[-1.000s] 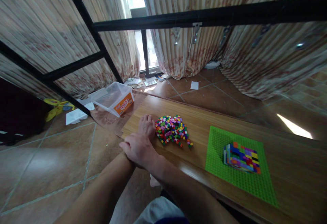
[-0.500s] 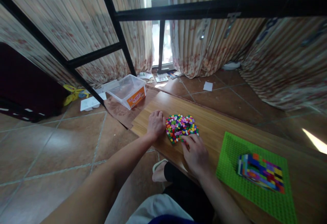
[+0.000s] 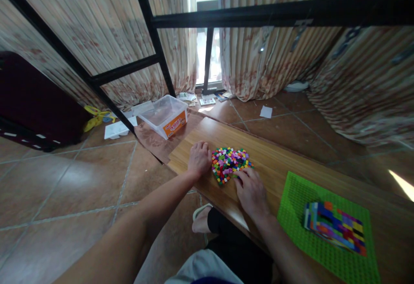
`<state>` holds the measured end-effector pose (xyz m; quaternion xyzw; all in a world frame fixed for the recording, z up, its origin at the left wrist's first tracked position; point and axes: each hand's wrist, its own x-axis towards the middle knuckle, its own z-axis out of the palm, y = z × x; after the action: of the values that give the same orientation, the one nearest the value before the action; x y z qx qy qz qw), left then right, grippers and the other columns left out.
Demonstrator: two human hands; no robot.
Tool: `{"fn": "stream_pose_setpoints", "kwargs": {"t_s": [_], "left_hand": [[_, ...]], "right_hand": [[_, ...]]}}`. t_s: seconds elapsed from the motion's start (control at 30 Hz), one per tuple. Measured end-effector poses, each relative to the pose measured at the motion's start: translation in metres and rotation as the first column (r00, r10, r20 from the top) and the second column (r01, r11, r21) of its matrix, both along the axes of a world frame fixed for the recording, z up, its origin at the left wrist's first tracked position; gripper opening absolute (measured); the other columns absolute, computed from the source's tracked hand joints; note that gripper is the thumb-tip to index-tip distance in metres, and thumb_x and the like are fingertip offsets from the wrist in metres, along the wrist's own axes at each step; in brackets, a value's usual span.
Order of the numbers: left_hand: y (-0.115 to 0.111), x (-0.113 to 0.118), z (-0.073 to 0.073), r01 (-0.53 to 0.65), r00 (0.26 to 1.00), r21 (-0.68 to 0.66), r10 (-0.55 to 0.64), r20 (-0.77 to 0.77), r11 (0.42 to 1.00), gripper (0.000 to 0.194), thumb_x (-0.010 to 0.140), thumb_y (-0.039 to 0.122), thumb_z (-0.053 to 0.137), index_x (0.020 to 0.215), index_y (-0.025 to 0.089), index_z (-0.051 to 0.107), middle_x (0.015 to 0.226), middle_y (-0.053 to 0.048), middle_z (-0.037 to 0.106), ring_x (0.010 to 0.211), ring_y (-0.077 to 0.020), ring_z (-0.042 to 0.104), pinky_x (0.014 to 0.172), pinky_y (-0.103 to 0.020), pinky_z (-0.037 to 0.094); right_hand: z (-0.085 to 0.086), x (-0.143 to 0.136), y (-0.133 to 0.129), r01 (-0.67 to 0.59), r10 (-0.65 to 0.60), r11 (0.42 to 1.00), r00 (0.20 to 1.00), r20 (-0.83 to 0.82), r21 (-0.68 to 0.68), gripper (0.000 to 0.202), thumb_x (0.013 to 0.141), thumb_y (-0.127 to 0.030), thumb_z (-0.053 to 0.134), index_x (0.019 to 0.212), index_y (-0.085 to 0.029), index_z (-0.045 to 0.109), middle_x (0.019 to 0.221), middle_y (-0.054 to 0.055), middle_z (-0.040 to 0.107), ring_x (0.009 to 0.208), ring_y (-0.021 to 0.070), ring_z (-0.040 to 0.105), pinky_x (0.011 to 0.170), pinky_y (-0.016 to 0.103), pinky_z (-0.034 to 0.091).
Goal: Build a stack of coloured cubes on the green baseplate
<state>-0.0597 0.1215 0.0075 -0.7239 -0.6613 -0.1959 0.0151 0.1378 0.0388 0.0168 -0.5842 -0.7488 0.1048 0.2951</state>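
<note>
A heap of tiny multicoloured toy bricks is spread on the wooden table. At the heap's left side rests my left hand, with its fingers curled down; whatever may be under them is hidden. My right hand reaches to the near right edge of the heap, thumb and fingers closed in a pinch at a small greenish brick. To the right, a green studded baseplate bears a block-like build of many-coloured bricks.
The wooden table runs from centre to lower right. Beyond its far left end, a clear plastic box with an orange label sits on the floor. Black metal bars cross in front of the curtains. At far left stands a dark suitcase.
The whole view has shifted slightly, with things a little further right and lower. My right hand still works at the heap's near edge; my left hand keeps its place beside it.
</note>
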Motion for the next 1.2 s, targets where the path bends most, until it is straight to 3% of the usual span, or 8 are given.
{"fn": "stream_pose_setpoints", "kwargs": {"t_s": [0.13, 0.27, 0.37, 0.43, 0.67, 0.9, 1.07, 1.2], "left_hand": [[0.000, 0.000, 0.000, -0.005, 1.000, 0.008, 0.005, -0.018, 1.000, 0.017, 0.092, 0.022, 0.047, 0.104, 0.018, 0.058, 0.114, -0.011, 0.061, 0.109, -0.0256, 0.054, 0.095, -0.039, 0.043], [0.001, -0.001, 0.001, -0.006, 1.000, 0.019, 0.006, -0.021, 1.000, 0.019, 0.093, 0.024, 0.046, 0.105, 0.017, 0.059, 0.113, -0.012, 0.062, 0.107, -0.0260, 0.055, 0.095, -0.039, 0.043], [0.003, -0.003, 0.000, 0.002, 0.999, 0.027, -0.001, -0.032, 1.000, 0.021, 0.092, 0.024, 0.045, 0.105, 0.017, 0.060, 0.114, -0.013, 0.062, 0.108, -0.0268, 0.056, 0.096, -0.039, 0.044], [0.004, -0.004, 0.000, 0.014, 0.999, 0.034, -0.012, -0.043, 0.999, 0.021, 0.091, 0.023, 0.045, 0.105, 0.016, 0.060, 0.114, -0.013, 0.062, 0.107, -0.0274, 0.056, 0.095, -0.040, 0.044], [0.009, -0.007, 0.000, 0.024, 0.998, 0.079, -0.019, -0.063, 0.997, 0.024, 0.090, 0.025, 0.043, 0.104, 0.018, 0.062, 0.111, -0.013, 0.063, 0.106, -0.0285, 0.057, 0.095, -0.041, 0.046], [0.012, -0.011, -0.006, 0.049, 0.998, 0.090, -0.045, -0.046, 0.995, 0.026, 0.089, 0.026, 0.043, 0.104, 0.017, 0.062, 0.111, -0.014, 0.064, 0.106, -0.0296, 0.058, 0.097, -0.043, 0.046], [0.017, -0.017, -0.002, -0.055, 0.976, 0.108, 0.030, 0.215, 0.993, 0.030, 0.091, 0.027, 0.037, 0.106, 0.017, 0.061, 0.111, -0.014, 0.065, 0.110, -0.0277, 0.058, 0.099, -0.044, 0.047], [-0.017, -0.001, 0.014, -0.149, 0.880, 0.143, 0.065, 0.471, 0.978, 0.030, 0.090, 0.030, 0.041, 0.109, 0.018, 0.061, 0.113, -0.013, 0.065, 0.112, -0.0262, 0.059, 0.101, -0.045, 0.047]], "right_hand": [[0.012, 0.003, -0.011, 0.028, -0.064, 0.994, 0.925, -0.374, -0.101, 0.024, 0.091, -0.035, 0.051, 0.097, -0.021, 0.070, 0.098, 0.009, 0.069, 0.092, 0.0211, 0.062, 0.084, 0.036, 0.049], [0.030, 0.008, -0.032, 0.037, -0.282, 0.942, 0.628, -0.725, -0.335, 0.035, 0.084, -0.048, 0.059, 0.100, -0.019, 0.070, 0.093, 0.008, 0.073, 0.082, 0.0198, 0.068, 0.077, 0.036, 0.055], [0.044, 0.017, -0.045, 0.010, -0.369, 0.917, 0.409, -0.835, -0.400, 0.038, 0.075, -0.051, 0.069, 0.094, -0.018, 0.072, 0.085, 0.007, 0.074, 0.073, 0.0190, 0.069, 0.070, 0.036, 0.058], [0.050, 0.026, -0.053, 0.029, -0.387, 0.915, 0.339, -0.858, -0.402, 0.037, 0.072, -0.050, 0.073, 0.090, -0.019, 0.073, 0.081, 0.006, 0.074, 0.069, 0.0177, 0.068, 0.066, 0.034, 0.058], [0.056, 0.077, -0.088, 0.188, -0.434, 0.901, 0.430, -0.791, -0.392, 0.038, 0.077, -0.050, 0.070, 0.103, -0.023, 0.074, 0.080, 0.005, 0.072, 0.066, 0.0147, 0.064, 0.061, 0.030, 0.055], [0.058, 0.105, -0.115, 0.232, -0.483, 0.875, 0.385, -0.786, -0.424, 0.035, 0.078, -0.049, 0.070, 0.104, -0.025, 0.073, 0.098, 0.008, 0.073, 0.071, 0.0145, 0.063, 0.065, 0.031, 0.056], [0.063, 0.094, -0.116, 0.162, -0.446, 0.895, 0.352, -0.823, -0.416, 0.045, 0.079, -0.050, 0.068, 0.116, -0.025, 0.066, 0.101, 0.009, 0.073, 0.073, 0.0163, 0.066, 0.068, 0.035, 0.058], [0.062, 0.087, -0.119, 0.218, -0.454, 0.891, 0.466, -0.759, -0.399, 0.044, 0.080, -0.051, 0.067, 0.116, -0.025, 0.064, 0.102, 0.008, 0.073, 0.081, 0.0189, 0.068, 0.075, 0.036, 0.057]]}}
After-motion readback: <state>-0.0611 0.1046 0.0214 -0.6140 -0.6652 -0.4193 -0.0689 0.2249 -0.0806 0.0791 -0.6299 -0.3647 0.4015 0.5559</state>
